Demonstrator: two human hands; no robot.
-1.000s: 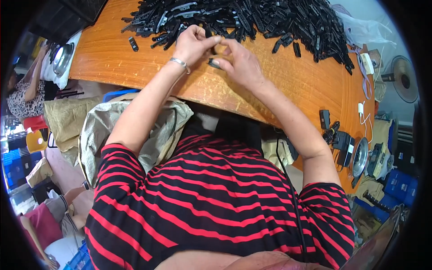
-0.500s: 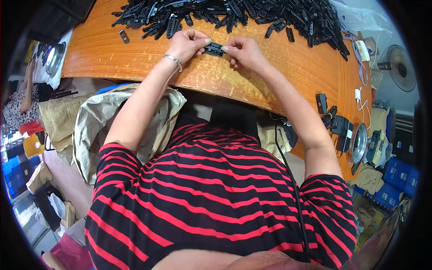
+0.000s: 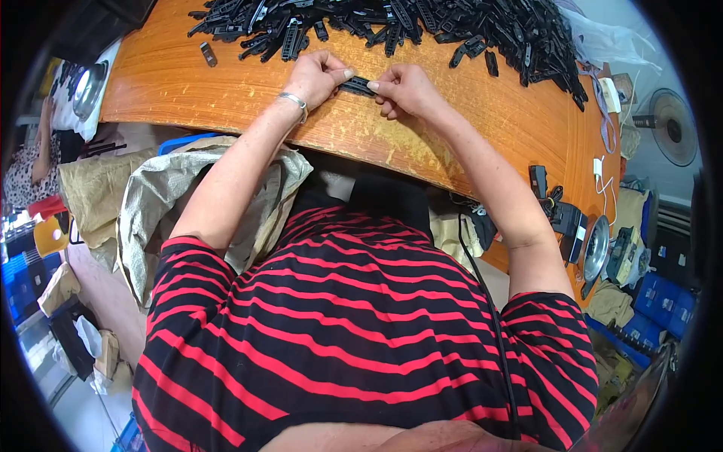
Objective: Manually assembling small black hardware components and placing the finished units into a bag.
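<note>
Between my two hands, just above the worn wooden table (image 3: 248, 109), is a short black plastic strip-like part (image 3: 357, 85) with ridges or slots. My left hand (image 3: 318, 78) pinches its left end between thumb and fingers. At the other end, my right hand (image 3: 407, 90) grips it the same way. Fingers cover both ends, so the full shape of the part cannot be made out. Beyond my hands lies a large heap of similar black plastic parts (image 3: 392, 22), with a few loose ones along its near edge.
One small dark piece (image 3: 208, 54) lies apart at the left. Below the table edge an open woven sack (image 3: 147, 203) hangs at my left. On the right are a black device with cables (image 3: 566, 220), a round metal dish (image 3: 596, 248) and a fan (image 3: 672, 126). Another person's arm (image 3: 44, 147) shows far left.
The black part has tilted between my fingers, so that it looks narrower and its right end sits lower. Both hands keep their hold. The whole view has shifted slightly.
</note>
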